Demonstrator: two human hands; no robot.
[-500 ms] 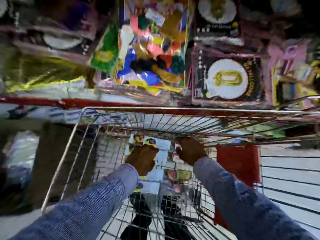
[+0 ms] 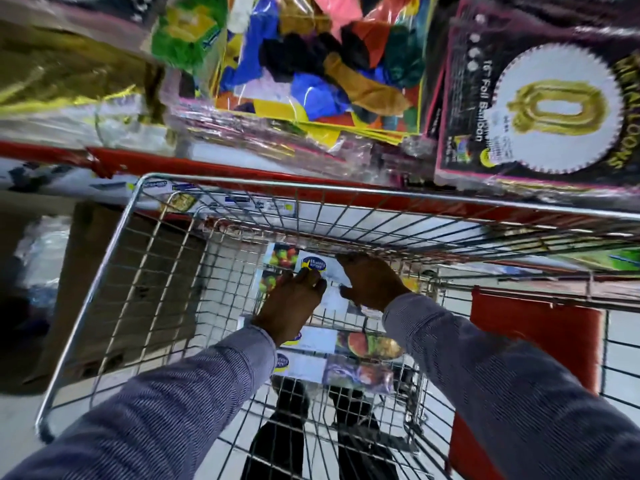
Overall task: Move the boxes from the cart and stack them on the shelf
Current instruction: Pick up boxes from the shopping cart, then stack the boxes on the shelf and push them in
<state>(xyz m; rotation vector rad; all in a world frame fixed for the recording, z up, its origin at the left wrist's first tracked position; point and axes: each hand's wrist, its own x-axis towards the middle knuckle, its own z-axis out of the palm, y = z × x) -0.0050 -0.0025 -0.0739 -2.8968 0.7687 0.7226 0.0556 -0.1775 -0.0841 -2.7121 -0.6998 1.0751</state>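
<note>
both arms reach down into the wire cart (image 2: 104,282). the left hand (image 2: 292,303) and right hand (image 2: 372,284) rest on either side of a white box (image 2: 332,271) at the cart's far end, fingers spread, not clearly gripping. more boxes (image 2: 311,367) lie nearer in the cart.

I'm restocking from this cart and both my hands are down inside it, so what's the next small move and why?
Probably close both hands on the top box and lift it straight up. The left hand lies on its near-left part and the right hand on its right edge, but neither clearly grips it yet. More boxes lie beneath, and the wire cart walls stand close around.
</note>
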